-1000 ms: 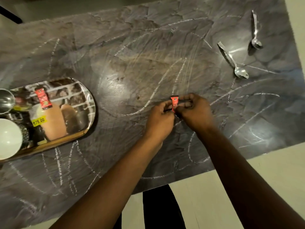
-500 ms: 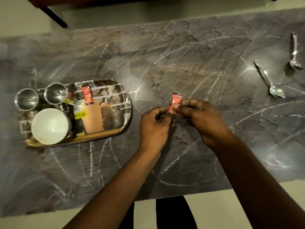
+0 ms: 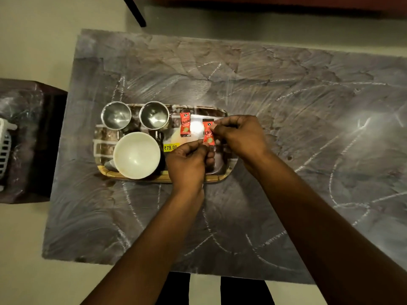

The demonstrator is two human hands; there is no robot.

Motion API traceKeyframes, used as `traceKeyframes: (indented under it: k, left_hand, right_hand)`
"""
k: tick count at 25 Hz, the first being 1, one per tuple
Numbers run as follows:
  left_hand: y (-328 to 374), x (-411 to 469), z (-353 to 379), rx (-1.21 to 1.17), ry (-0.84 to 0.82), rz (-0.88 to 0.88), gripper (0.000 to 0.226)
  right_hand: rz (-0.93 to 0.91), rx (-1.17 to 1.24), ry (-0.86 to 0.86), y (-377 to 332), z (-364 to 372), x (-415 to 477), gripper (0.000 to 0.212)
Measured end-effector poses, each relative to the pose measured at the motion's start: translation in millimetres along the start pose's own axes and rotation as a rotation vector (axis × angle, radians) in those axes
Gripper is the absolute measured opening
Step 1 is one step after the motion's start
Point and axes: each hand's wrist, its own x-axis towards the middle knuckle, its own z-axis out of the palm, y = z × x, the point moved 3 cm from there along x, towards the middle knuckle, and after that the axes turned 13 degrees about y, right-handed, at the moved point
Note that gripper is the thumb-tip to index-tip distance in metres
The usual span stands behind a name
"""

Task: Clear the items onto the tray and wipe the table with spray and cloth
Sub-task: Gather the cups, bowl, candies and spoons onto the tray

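A shiny tray (image 3: 220, 176) with a wooden rim sits on the dark marble table (image 3: 286, 106). On it stand two steel cups (image 3: 116, 115) (image 3: 154, 115), a white bowl (image 3: 136, 155) and one red sachet (image 3: 185, 123). Both hands hold a second red sachet (image 3: 208, 132) above the tray's right part. My left hand (image 3: 187, 166) pinches its lower end and my right hand (image 3: 239, 135) pinches its upper edge. A yellow price sticker (image 3: 170, 147) shows on the tray.
White chalk-like scribbles cover the table top. A dark side table (image 3: 33, 139) with a white slatted basket (image 3: 5, 148) stands at the left. A dark furniture leg (image 3: 136, 12) is beyond the far edge. Pale floor surrounds the table.
Both hands carried the red sachet leftwards from the table's middle to above the tray. The view swung left, so the spoons at the right left the frame.
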Motion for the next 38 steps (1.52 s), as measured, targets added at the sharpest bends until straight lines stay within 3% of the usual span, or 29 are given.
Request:
traceKeyframes:
  k: [3,10,18,26,31,33,38]
  left_hand:
    - [0,16,3,-0.036,0.039,-0.082,0.011]
    - [-8,30,14,-0.077,0.094,-0.160,0.008]
    - [-8,34,17,-0.094,0.116,-0.144,0.007]
    - [-3,21,16,-0.072,0.136,-0.120,0.013]
    - [2,-14,33,-0.032,0.074,-0.040,0.008]
    - [1,-31,49,-0.020,0.017,0.019,0.012]
    - [-28,-101,132,0.109,-0.226,0.100,0.019]
  right_hand:
    - [-0.070,-0.092,0.019,-6,19,12,0.001]
    - [-0.107,-0.133,0.088,-5,24,26,0.009]
    - [-0.367,-0.348,0.187,-18,27,29,0.012]
    - [-0.308,-0.179,0.206,-15,11,20,0.012]
    - [-0.289,-0.065,0.297,11,-61,5,0.014]
    - [-0.192,0.000,0.322,39,-108,-1,0.014]
    - [0.080,0.167,0.573,119,-267,-17,0.005]
